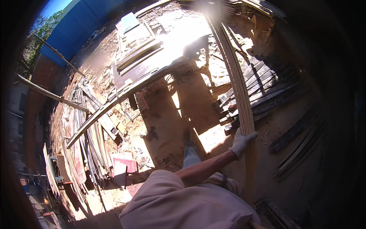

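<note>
A long wooden plank [237, 82], with lines along its length, runs from the bright glare at the top down past my right side. My left arm reaches across my body, and my left hand [241, 143], in a pale work glove, is closed around the plank near its lower part. Below the glove the plank drops into shadow beside my body. My right hand is out of sight; only a bit of skin shows at the lower edge. One of my legs [190, 157] stands on the dirt left of the plank.
Stacked dark-edged boards [263, 76] lie right of the plank. Thin strips [299, 150] lie farther right. A sheet-topped platform [127, 78] carries loose boards ahead. Scrap timber [85, 133] is heaped at left, beneath slanting poles [53, 92]. A blue fence [82, 28] stands behind.
</note>
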`<action>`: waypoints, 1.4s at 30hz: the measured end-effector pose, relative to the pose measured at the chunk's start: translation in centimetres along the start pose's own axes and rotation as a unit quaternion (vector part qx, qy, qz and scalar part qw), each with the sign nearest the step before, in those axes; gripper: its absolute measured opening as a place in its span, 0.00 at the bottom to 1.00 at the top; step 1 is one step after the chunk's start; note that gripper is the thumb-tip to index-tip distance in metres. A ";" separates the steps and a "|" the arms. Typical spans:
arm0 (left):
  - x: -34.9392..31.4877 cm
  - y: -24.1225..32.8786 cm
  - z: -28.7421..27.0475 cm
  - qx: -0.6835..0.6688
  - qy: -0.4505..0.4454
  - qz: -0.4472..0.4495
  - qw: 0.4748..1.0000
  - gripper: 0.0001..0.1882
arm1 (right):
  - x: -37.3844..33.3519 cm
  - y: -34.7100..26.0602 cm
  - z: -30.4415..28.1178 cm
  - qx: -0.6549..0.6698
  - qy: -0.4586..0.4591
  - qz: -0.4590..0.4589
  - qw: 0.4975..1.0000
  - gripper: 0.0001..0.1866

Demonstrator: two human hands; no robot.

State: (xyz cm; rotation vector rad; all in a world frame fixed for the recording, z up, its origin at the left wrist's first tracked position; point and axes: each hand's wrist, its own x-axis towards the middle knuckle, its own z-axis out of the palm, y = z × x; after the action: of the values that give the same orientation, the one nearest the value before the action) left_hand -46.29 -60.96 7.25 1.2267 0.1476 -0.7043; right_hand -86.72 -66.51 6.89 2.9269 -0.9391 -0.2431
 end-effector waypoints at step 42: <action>38.6 37.3 -59.4 0.686 0.278 0.181 0.647 0.63 | 83.7 -85.9 -11.7 0.080 0.003 -0.664 0.743 0.16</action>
State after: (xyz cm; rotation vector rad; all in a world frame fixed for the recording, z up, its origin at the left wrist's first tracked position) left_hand 20.48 -17.80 -1.74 2.8436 -0.1991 0.1098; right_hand 31.62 -45.30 -1.49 3.0687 1.3420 -0.1699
